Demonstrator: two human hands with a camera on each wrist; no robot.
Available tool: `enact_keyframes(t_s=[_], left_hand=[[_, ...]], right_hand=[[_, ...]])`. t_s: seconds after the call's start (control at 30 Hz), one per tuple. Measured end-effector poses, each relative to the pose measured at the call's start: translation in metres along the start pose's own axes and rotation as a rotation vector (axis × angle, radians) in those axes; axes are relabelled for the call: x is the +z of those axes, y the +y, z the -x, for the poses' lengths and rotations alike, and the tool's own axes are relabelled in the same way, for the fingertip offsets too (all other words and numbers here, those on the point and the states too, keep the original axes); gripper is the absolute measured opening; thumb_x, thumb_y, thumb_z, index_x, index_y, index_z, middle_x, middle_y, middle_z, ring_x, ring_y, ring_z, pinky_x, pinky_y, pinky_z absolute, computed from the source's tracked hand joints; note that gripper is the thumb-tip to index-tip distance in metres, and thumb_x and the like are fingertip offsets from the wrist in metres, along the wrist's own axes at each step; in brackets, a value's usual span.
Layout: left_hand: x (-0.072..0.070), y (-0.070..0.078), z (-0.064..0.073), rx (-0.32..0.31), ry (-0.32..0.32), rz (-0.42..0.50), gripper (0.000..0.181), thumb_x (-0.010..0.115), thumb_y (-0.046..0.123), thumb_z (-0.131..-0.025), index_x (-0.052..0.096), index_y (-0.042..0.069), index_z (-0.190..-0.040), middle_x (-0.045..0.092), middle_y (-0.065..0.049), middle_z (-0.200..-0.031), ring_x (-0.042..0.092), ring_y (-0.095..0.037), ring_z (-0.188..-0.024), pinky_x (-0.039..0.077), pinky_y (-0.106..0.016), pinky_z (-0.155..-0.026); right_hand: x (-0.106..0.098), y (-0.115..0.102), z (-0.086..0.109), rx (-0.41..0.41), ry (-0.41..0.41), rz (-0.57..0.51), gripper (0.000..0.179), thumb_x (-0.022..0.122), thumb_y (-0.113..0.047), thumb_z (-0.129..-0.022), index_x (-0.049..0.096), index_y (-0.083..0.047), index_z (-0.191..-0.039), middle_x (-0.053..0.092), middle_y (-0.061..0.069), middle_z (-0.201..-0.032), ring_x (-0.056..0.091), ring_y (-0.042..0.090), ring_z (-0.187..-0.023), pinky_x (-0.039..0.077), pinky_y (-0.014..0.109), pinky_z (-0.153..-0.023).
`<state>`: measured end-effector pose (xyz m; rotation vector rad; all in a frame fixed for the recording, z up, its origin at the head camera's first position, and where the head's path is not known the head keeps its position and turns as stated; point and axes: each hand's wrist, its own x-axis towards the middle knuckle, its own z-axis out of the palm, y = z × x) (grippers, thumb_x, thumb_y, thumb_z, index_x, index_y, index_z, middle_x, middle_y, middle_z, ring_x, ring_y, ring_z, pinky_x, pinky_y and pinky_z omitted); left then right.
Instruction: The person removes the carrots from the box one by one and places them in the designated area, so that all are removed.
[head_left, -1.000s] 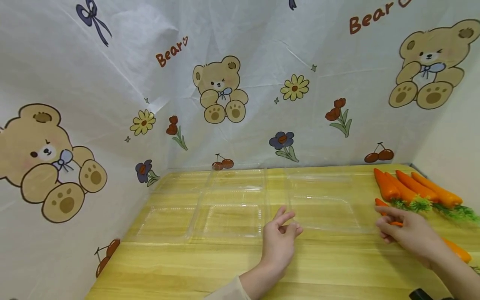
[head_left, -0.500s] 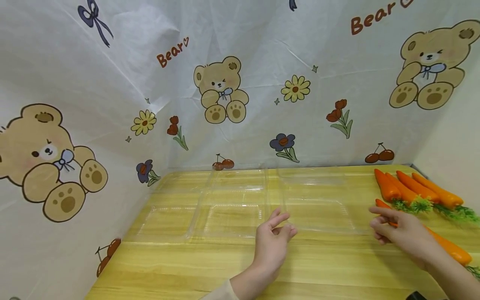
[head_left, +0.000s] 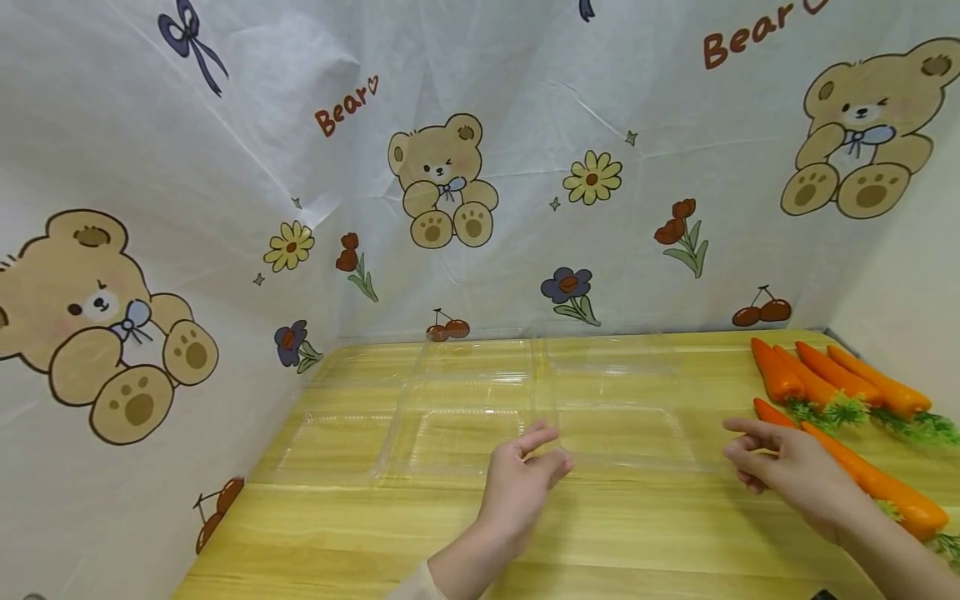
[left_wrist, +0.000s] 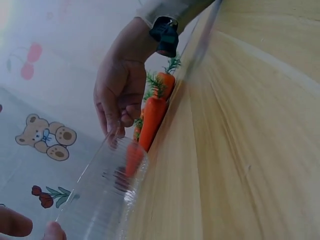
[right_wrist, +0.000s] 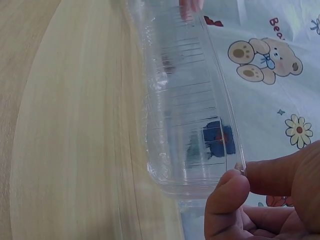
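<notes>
A clear plastic box point(head_left: 618, 429) with ribbed walls lies at the right end of a row of see-through boxes. At its near left corner, my left hand point(head_left: 516, 492) pinches the rim between thumb and fingers. My right hand point(head_left: 797, 479) grips the rim at the right end, the thumb and index finger meeting on the edge in the right wrist view. The box's side wall point(right_wrist: 185, 100) stands upright there, close to the wooden surface. Whether its base touches the wood, I cannot tell.
Two more clear boxes point(head_left: 468, 442) point(head_left: 337, 446) stand to the left, edge by edge. Orange carrots point(head_left: 836, 375) with green tops lie at the back right, and others point(head_left: 877, 483) lie behind my right hand and forearm. A bear-printed cloth point(head_left: 510, 167) rises behind the table point(head_left: 375, 533).
Both hands have moved left together, carrying the clear box along. It now sits right beside the middle box, and more of the carrots by my right hand shows.
</notes>
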<state>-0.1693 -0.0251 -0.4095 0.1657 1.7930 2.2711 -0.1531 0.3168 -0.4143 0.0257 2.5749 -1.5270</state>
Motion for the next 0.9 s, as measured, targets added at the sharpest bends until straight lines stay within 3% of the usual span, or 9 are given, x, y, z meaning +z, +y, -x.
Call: enact_keyframes(t_s=[0.17, 0.57, 0.77, 0.9], left_hand=[[-0.012, 0.008, 0.0, -0.037, -0.038, -0.036, 0.055, 0.068, 0.007, -0.094, 0.052, -0.009, -0.143, 0.028, -0.024, -0.166, 0.062, -0.028, -0.122, 0.058, -0.025, -0.1], [-0.03, 0.026, 0.001, -0.106, -0.153, -0.274, 0.059, 0.066, 0.025, -0.099, 0.051, -0.006, -0.147, 0.048, -0.021, -0.156, 0.069, -0.031, -0.113, 0.065, -0.039, -0.089], [-0.038, 0.029, -0.004, -0.134, -0.154, -0.307, 0.059, 0.066, 0.028, -0.101, 0.051, -0.003, -0.148, 0.056, -0.021, -0.147, 0.072, -0.03, -0.102, 0.066, -0.04, -0.08], [-0.045, 0.028, -0.005, -0.137, -0.158, -0.301, 0.058, 0.065, 0.028, -0.102, 0.051, -0.003, -0.148, 0.055, -0.021, -0.149, 0.072, -0.028, -0.099, 0.066, -0.036, -0.078]], right_hand=[[0.003, -0.001, 0.001, 0.004, -0.029, -0.022, 0.067, 0.054, -0.022, -0.109, 0.024, 0.014, -0.156, 0.058, 0.012, -0.106, 0.057, 0.015, -0.072, 0.056, 0.032, -0.063], [0.007, -0.002, 0.002, 0.006, -0.037, -0.023, 0.068, 0.055, -0.024, -0.108, 0.025, 0.014, -0.156, 0.057, 0.011, -0.104, 0.054, 0.015, -0.07, 0.052, 0.033, -0.06], [0.01, -0.002, 0.001, -0.004, -0.029, -0.014, 0.067, 0.055, -0.024, -0.108, 0.027, 0.013, -0.156, 0.056, 0.013, -0.106, 0.054, 0.015, -0.07, 0.05, 0.033, -0.06], [0.011, -0.001, 0.002, 0.003, -0.03, -0.005, 0.068, 0.055, -0.025, -0.108, 0.027, 0.012, -0.156, 0.055, 0.015, -0.111, 0.053, 0.015, -0.071, 0.05, 0.033, -0.06]])
